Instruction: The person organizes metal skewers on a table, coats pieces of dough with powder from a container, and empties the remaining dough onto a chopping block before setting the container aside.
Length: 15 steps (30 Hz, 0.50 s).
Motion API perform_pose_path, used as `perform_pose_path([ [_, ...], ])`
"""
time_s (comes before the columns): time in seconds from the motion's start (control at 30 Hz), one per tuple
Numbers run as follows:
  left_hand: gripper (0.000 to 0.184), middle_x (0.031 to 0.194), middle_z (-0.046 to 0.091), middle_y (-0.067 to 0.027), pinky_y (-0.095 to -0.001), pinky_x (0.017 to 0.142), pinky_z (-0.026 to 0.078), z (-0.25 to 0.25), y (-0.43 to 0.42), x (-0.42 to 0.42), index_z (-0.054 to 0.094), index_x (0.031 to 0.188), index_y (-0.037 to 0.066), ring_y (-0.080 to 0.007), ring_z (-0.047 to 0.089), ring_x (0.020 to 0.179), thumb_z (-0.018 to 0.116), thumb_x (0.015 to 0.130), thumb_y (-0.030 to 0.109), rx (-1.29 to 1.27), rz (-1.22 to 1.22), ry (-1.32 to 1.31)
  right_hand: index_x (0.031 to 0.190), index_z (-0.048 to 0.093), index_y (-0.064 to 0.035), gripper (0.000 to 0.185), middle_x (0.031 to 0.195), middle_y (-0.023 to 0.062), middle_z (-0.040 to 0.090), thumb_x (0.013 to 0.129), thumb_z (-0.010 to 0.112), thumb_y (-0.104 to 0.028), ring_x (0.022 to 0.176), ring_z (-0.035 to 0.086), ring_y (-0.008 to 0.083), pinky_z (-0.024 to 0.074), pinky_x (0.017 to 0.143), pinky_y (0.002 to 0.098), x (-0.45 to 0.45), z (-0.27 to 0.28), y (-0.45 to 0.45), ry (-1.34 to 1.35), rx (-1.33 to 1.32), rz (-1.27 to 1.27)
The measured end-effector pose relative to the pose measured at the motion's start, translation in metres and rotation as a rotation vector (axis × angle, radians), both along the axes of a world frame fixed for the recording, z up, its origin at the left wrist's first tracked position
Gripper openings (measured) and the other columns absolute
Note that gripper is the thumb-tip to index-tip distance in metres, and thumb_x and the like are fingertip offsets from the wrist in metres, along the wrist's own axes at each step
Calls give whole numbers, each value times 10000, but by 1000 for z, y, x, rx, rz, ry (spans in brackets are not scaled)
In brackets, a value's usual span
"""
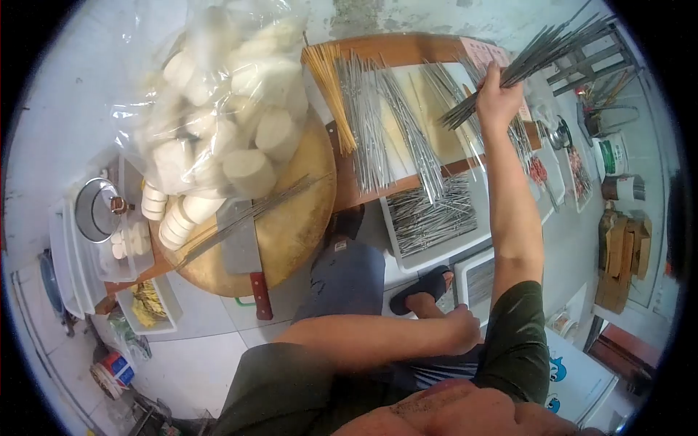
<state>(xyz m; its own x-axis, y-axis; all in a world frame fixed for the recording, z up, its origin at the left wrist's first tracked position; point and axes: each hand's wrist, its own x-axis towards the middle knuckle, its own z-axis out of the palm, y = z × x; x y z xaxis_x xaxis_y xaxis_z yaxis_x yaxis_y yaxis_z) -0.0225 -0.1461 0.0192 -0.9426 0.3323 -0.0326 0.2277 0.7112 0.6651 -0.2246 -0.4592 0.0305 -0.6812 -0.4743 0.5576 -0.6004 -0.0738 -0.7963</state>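
My right hand (499, 98) is stretched out to the far right, fingers wrapped around a thick bundle of grey metal skewers (556, 47). Under and beside it, rows of loose metal skewers (363, 120) lie across a white cutting board (445, 142) and a wooden board (350, 174). A bunch of bamboo skewers (331, 91) lies at the left end of the rows. My left hand (462, 330) is curled closed in front of my body; whatever it may hold is hidden. Below the boards, a white bin (396, 240) holds many skewers (432, 214).
On the left, a round chopping block (309, 211) carries a cleaver (240, 243), thin skewers (273, 203) and pale round slices (174, 224). A clear plastic bag (134, 138) of white chunks stands behind. A metal cup (94, 211) and a small tray (171, 305) are at the far left.
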Motion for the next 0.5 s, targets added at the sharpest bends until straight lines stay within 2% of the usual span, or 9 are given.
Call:
perform_pose_path([
  [0.1,247,1005,644,-101,-408,748,464,-19,14,-13,682,991,115,-265,595,954,550,804,208,-190,-59,38,771,510,-23,219,582,39,557,889,623,-169,514,530,106,434,499,258,7,-8,0,28,-24,-13],
  [0.17,257,1014,646,-104,-409,762,464,-53,45,-33,681,1008,115,-267,595,959,551,807,208,-346,-52,155,796,507,-21,205,593,41,559,888,626,-160,518,533,106,442,502,257,9,-13,1,13,-38,-7],
  [0.2,227,975,656,-91,-420,728,457,-79,69,-41,698,972,123,-265,619,911,543,823,193,-390,-5,266,809,505,-19,199,599,43,560,887,627,-156,520,535,106,446,504,256,9,-14,2,7,-46,-6],
  [0.23,216,956,662,-84,-424,710,451,-108,94,-50,707,955,126,-264,631,886,540,830,186,-315,44,321,839,516,-12,202,633,50,582,871,640,-168,548,557,117,456,536,264,7,-16,2,-15,-38,11],
  [0.3,225,975,655,-84,-425,723,436,-111,95,-45,701,969,127,-267,626,897,533,838,198,-215,100,383,900,536,2,242,700,65,626,839,667,-192,604,601,137,477,599,280,6,-20,4,-61,-21,44],
  [0.33,244,1012,641,-91,-423,753,427,-113,95,-43,688,999,125,-270,609,934,528,839,216,-179,80,317,899,535,3,238,703,66,627,839,666,-186,605,604,137,479,602,279,6,-22,4,-80,-24,37],
  [0.43,322,1124,600,-110,-417,843,401,-69,55,-30,649,1090,117,-282,557,1042,514,841,271,-151,-18,42,902,537,8,223,719,68,633,832,667,-158,619,618,135,484,609,274,12,-26,4,-150,-70,41],
  [0.5,384,1199,573,-123,-413,904,383,-52,42,-32,622,1151,112,-290,523,1114,504,843,308,-160,-74,-80,863,521,-2,161,687,56,606,855,647,-102,590,602,123,492,565,261,13,-31,4,-125,-105,43],
])
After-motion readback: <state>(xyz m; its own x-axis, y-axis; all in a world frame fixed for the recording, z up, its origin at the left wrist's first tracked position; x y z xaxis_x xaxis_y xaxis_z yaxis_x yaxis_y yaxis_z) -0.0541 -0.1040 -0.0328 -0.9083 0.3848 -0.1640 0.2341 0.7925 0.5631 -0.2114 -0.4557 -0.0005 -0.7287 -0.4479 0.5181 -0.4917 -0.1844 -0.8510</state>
